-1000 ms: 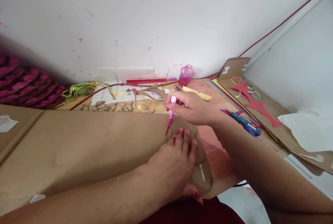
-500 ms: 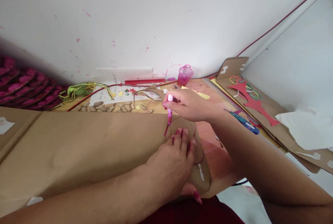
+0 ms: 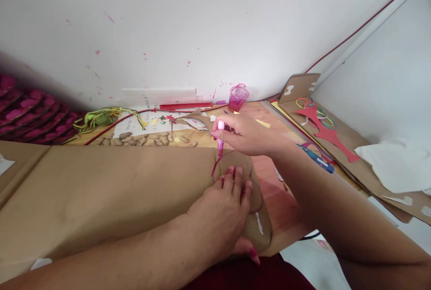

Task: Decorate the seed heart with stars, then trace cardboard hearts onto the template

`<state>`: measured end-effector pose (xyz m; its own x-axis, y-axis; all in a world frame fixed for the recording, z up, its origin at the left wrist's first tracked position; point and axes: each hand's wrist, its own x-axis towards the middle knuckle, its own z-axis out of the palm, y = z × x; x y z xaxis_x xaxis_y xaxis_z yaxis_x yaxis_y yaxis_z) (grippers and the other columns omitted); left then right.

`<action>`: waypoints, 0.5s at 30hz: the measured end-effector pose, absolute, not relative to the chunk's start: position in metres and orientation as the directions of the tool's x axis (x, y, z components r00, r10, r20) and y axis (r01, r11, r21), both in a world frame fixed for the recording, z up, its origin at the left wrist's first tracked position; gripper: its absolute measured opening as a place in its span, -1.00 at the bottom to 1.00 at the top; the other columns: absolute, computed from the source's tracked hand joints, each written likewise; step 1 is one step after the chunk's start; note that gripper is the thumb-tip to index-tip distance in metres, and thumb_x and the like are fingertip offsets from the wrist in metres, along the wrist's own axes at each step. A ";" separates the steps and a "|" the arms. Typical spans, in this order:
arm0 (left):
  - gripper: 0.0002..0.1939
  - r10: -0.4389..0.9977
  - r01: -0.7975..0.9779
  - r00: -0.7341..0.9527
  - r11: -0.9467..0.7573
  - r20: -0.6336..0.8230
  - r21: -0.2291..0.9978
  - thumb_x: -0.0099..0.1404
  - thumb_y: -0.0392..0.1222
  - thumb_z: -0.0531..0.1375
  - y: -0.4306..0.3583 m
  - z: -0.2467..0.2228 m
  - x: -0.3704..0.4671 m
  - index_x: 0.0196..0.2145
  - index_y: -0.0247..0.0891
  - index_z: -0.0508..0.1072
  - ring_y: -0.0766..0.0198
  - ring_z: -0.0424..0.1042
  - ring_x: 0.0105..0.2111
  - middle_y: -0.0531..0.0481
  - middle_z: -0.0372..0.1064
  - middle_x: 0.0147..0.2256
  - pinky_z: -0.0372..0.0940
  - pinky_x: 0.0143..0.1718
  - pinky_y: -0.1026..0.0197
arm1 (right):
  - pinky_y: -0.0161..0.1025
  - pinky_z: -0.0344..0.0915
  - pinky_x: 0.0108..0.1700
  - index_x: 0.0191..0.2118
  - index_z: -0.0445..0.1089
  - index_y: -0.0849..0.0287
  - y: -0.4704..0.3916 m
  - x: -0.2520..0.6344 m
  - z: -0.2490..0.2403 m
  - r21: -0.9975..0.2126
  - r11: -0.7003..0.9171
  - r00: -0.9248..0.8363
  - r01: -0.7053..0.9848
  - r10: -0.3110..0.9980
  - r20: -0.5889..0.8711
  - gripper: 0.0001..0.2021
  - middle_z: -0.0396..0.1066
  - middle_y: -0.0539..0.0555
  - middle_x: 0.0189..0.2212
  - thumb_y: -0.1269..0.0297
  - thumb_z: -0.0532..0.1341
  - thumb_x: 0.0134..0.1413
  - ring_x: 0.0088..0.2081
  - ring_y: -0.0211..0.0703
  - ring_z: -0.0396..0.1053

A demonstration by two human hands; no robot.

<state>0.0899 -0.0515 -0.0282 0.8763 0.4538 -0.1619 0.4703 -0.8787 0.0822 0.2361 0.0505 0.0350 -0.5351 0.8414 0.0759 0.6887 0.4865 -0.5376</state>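
A large brown cardboard sheet (image 3: 128, 182) lies across the wooden table. Curved outlines are drawn near its right end, beside a white smear. My left hand (image 3: 225, 204) rests on these outlines, fingers spread, with its thumb by the near edge of the sheet. Above it, my right hand (image 3: 239, 133) pinches a white and pink marker-like tool (image 3: 220, 139) held upright. The pink tip is close to the left side of the drawn outline, next to a dark pink mark; whether it touches the cardboard is hard to tell. Pink stains show on my fingers.
Behind the sheet lie several peanuts (image 3: 141, 140), green yarn (image 3: 101, 118) and a cup of pink liquid (image 3: 239, 97) by the wall. On the right are a teal cutter (image 3: 316, 159), red paper scraps (image 3: 330, 136) and white cloth (image 3: 397, 164). A pink textured object (image 3: 30, 110) stands left.
The view has shifted slightly. My right hand and the tool have moved up a little relative to the cardboard, while my left hand has stayed in place on it.
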 end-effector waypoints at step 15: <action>0.30 0.449 0.473 0.873 -0.876 -0.193 0.099 0.08 0.59 0.08 -0.051 -0.030 0.092 0.42 -0.58 0.03 -0.47 -0.02 0.36 -0.75 -0.22 0.35 0.20 0.25 -0.27 | -0.26 0.03 -0.36 -0.42 0.32 0.15 0.050 0.254 0.041 -0.411 0.405 -0.403 0.817 0.910 0.094 -0.77 0.36 -0.03 -0.52 0.28 0.14 0.29 -0.44 -0.21 0.25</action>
